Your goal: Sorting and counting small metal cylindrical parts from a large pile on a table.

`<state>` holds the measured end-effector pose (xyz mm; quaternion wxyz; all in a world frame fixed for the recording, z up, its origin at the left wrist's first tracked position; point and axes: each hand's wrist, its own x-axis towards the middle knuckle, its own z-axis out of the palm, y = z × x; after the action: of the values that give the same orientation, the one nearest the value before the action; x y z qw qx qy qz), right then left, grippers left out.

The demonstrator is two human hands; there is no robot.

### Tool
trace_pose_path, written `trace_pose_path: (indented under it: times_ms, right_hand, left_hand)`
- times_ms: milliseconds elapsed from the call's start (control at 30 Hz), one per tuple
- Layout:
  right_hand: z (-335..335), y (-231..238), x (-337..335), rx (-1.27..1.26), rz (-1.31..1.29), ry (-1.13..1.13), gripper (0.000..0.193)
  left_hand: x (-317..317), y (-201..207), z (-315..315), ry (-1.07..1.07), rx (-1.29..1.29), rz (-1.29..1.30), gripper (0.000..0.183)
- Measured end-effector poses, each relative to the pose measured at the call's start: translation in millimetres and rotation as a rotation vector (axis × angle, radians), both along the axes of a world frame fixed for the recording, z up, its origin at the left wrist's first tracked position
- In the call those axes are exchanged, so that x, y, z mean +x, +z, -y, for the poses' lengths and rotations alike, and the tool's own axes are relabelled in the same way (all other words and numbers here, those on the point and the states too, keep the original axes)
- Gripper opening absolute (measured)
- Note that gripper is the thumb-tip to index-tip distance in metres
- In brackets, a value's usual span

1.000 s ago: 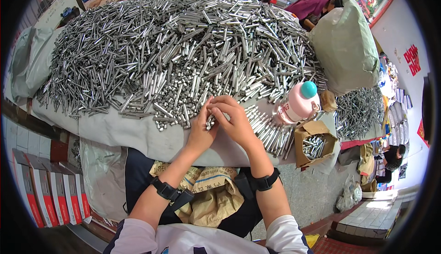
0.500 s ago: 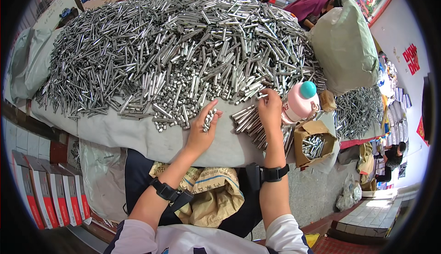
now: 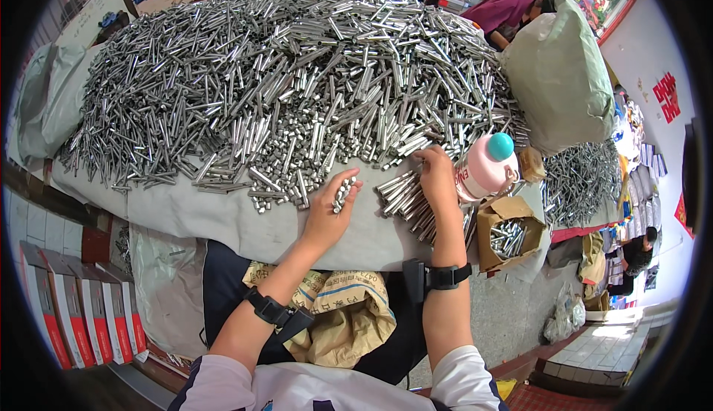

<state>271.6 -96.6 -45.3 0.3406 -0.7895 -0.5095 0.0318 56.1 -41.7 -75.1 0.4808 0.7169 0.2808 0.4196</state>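
Observation:
My left hand is cupped around several short metal caps, held against the palm and fingers above the cloth's front edge. Beside it, at the front of a large heap of silvery metal tubes, lies a patch of similar short caps. My right hand is closed, its fingertips pinched near the heap's edge. What they hold, if anything, is too small to make out. Under and beside that hand, a row of tubes lies roughly lined up on the grey cloth.
A pink bottle with a teal cap stands right of my right hand. Nearby is an open cardboard box holding metal pieces. A stuffed pale sack leans at the right. Other people work beyond the heap. A woven sack lies on my lap.
My right hand has shifted slightly; the shiny piece seen at its fingertips earlier no longer shows clearly. My left hand keeps its caps and has barely moved.

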Motion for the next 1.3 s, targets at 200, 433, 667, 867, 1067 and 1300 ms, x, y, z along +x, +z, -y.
trace_pose_path:
  times_ms: [200, 433, 667, 867, 1067, 1300]
  right_hand:
    - [-3, 19, -9, 0.279, 0.07, -0.07, 0.035]
    - [-11, 9, -1, 0.336, -0.066, -0.111, 0.033]
    - [-21, 12, -16, 0.256, -0.23, -0.093, 0.042]
    - [-26, -5, -8, 0.261, -0.379, -0.083, 0.041]
    - [-20, -8, 4, 0.182, -0.176, -0.29, 0.047]
    - [-21, -2, 1, -0.069, -0.135, -0.284, 0.07]
  left_hand:
    - [0, 2, 0, 0.019, 0.01, -0.01, 0.023]
    - [2, 2, 1, 0.02, 0.031, -0.011, 0.021]
    - [0, 1, -1, 0.031, 0.05, -0.02, 0.02]
    - [1, 1, 0, 0.032, 0.04, -0.015, 0.02]
    - [0, -1, -1, 0.011, 0.048, -0.031, 0.024]
    - [2, -2, 0, 0.033, 0.042, -0.016, 0.023]
